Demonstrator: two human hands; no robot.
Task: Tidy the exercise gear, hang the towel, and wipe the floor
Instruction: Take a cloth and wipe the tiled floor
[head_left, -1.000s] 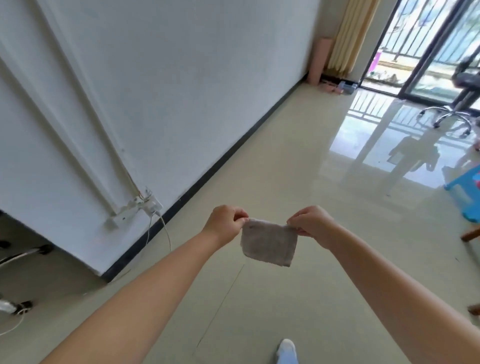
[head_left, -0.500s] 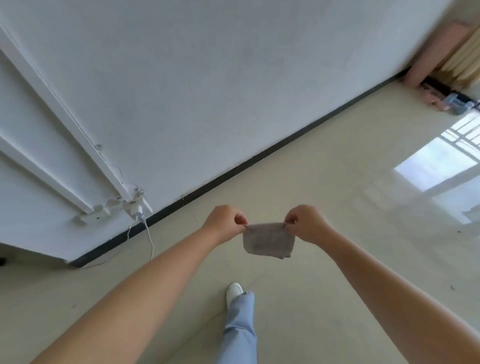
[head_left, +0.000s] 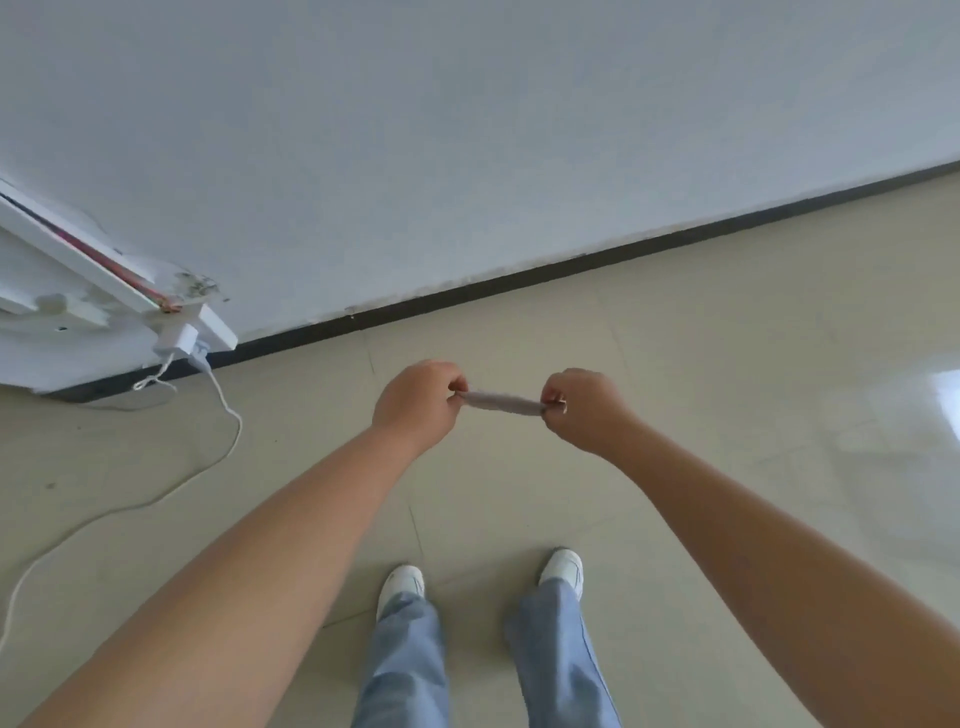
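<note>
Where a second ago the small grey cloth (head_left: 501, 404) hung open as a flat square between the two hands, it now shows only as a thin edge-on strip, and the view has tipped from the far room down to the person's own feet and the floor (head_left: 727, 364) just in front of the wall. I judge from this that the cloth is being brought level and readied to go down, so the floor-wiping part of the task is about to start; nothing here shows the towel or exercise gear.

On the left, a white charger (head_left: 179, 340) sits in a wall socket (head_left: 213, 327) low on the wall, and its white cable (head_left: 228, 415) trails loosely across the tiles toward the lower left edge. The left hand (head_left: 418, 402) pinches the cloth's left end, fingers curled. The cloth is held in the air, stretched between both hands, above the tiles and ahead of the white shoes (head_left: 400, 584). The right hand (head_left: 582, 408) pinches the right end likewise. Only the cable lies near the likely wiping area and could snag a broad stroke leftward.
</note>
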